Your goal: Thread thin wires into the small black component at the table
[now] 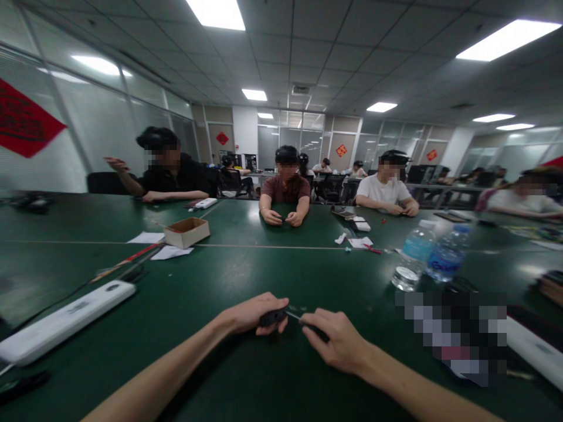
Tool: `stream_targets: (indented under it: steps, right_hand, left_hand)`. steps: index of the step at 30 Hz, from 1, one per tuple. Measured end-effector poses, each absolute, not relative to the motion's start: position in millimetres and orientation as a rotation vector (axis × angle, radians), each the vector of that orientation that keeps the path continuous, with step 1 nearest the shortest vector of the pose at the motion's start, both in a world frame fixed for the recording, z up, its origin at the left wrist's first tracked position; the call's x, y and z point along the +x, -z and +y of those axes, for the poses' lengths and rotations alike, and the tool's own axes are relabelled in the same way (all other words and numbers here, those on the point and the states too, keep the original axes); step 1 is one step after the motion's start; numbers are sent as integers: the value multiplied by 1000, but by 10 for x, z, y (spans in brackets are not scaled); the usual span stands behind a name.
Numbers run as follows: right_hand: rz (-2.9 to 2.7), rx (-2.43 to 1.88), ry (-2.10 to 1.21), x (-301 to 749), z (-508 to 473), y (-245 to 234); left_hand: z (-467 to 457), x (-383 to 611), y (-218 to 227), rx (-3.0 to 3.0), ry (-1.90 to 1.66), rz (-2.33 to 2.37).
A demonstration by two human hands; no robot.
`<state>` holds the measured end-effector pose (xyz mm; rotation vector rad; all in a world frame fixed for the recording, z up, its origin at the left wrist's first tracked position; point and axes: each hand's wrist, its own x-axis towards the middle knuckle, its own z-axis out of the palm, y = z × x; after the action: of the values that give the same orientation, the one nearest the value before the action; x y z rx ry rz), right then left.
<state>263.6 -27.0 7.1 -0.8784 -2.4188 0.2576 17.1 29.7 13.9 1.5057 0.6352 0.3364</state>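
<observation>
In front of me, above the green table, my left hand (257, 309) is closed around a small black part (271, 317) with what look like holes in its side. My right hand (338, 341) grips the dark handle of a screwdriver (316, 330). Its thin metal shaft points left and reaches the near end of the black part. Whether the tip sits in a screw or only rests against the part, I cannot tell. My fingers cover much of both things.
Two water bottles (412, 258) stand at the right, near a pixelated patch. A white power strip (70, 319) lies left, with cables and an open cardboard box (187, 232) beyond. Paper scraps (360, 241) lie across the green table (233, 266). Several people sit opposite.
</observation>
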Motion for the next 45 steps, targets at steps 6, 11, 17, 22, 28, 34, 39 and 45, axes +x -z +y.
stream_targets:
  steps: [6, 11, 17, 22, 28, 34, 39, 45]
  right_hand:
    - [-2412, -902, -256, 2638, -260, -58]
    - [-2394, -896, -229, 2643, -241, -3]
    - [-2392, -892, -237, 2639, -246, 8]
    - [-2395, -899, -249, 2634, -251, -4]
    - [-2399, -890, -246, 2635, -250, -16]
    - [-2398, -867, -238, 2638, -253, -33]
    - [-2417, -883, -233, 2638, -256, -38]
    - [-2445, -866, -208, 2652, -251, -21]
  left_hand:
    - [305, 179, -118, 1501, -357, 639]
    - [291, 196, -122, 1511, -367, 657]
    - [246, 211, -176, 1494, -393, 684]
    - [244, 202, -179, 1473, -397, 689]
    - [261, 190, -153, 1463, -394, 654]
    - [261, 199, -142, 1467, -402, 643]
    - [255, 198, -155, 1477, -390, 663]
    - [239, 199, -172, 1489, -385, 659]
